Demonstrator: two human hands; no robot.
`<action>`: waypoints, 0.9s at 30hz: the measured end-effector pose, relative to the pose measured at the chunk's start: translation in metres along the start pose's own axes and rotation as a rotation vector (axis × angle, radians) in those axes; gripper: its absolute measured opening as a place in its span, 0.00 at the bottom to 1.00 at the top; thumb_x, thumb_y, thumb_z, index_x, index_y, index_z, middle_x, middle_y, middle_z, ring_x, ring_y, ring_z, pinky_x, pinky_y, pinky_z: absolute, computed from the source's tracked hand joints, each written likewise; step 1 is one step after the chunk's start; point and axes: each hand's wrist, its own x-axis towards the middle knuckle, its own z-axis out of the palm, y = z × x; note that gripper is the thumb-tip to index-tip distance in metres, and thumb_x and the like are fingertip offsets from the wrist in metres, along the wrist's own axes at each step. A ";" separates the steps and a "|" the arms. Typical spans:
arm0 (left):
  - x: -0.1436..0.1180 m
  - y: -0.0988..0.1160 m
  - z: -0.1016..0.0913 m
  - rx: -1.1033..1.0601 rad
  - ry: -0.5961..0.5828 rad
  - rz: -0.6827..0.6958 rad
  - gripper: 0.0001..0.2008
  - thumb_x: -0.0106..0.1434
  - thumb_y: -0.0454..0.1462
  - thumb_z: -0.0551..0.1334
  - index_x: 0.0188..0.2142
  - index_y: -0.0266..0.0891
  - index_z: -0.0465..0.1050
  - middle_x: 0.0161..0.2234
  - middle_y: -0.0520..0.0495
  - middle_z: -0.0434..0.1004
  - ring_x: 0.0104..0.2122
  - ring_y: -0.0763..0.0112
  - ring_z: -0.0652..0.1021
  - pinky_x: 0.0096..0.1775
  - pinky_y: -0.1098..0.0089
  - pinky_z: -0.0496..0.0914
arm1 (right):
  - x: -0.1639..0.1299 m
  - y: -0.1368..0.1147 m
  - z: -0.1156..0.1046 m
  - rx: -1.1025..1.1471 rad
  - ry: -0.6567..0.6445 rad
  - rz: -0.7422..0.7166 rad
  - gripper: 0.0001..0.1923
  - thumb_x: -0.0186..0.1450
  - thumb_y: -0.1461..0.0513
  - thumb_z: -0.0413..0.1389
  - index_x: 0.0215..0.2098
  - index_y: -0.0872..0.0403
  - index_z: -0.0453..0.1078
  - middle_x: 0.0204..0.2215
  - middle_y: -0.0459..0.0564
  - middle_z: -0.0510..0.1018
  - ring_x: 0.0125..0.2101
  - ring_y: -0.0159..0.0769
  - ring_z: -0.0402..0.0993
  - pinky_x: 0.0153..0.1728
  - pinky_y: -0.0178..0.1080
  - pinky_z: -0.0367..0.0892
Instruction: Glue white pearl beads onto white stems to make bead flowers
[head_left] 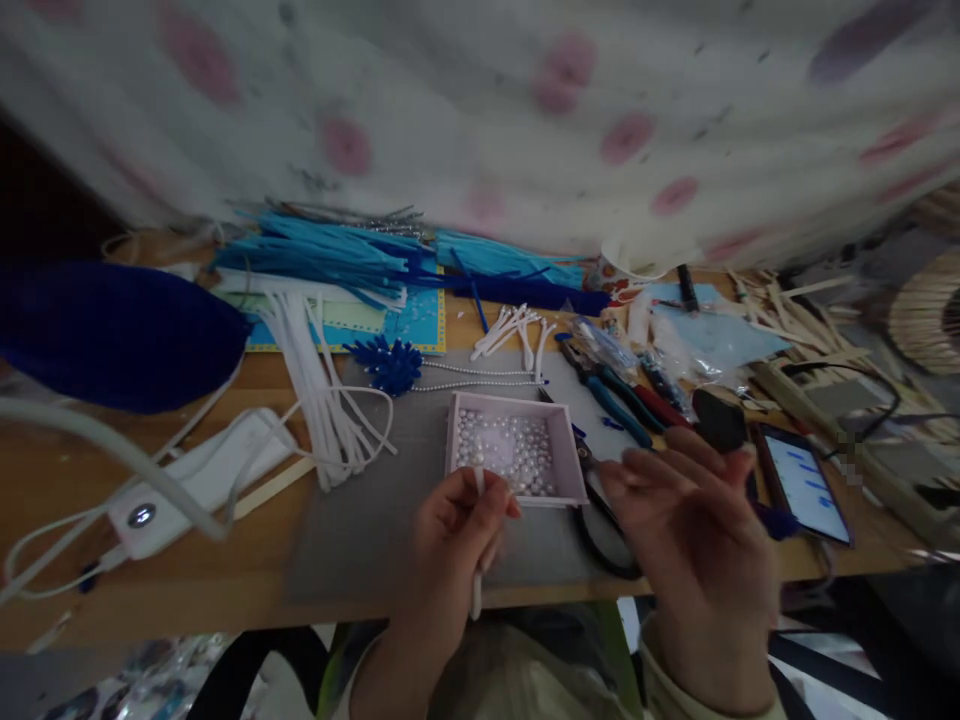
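The left hand [457,530] pinches a thin white fuzzy stem [478,560] upright. Just beyond sits a shallow pink square tray [577,478] of small white pearl beads [506,450]. The right hand [694,540] hovers nearby, fingers loosely spread, grasping nothing.

Counts on the craft table

Two hands: left [457,530] and right [690,540]. One pink tray [570,470] in the middle, its pearls [510,450] too many to count. One phone [802,485] at the right, one blue flower [391,365] beyond the tray, one white box [195,480] at the left, one black scissors [600,520] beside the tray. Blue strips [330,255] and white strips [315,390] lie in uncountable bundles at far left.
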 end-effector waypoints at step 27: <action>-0.059 -0.008 0.023 0.014 -0.070 0.067 0.21 0.51 0.48 0.82 0.27 0.36 0.78 0.21 0.58 0.74 0.14 0.90 0.59 0.18 0.83 0.53 | -0.065 0.001 -0.023 -0.897 -0.545 -0.596 0.29 0.79 0.62 0.52 0.75 0.37 0.56 0.54 0.44 0.86 0.67 0.39 0.72 0.65 0.49 0.72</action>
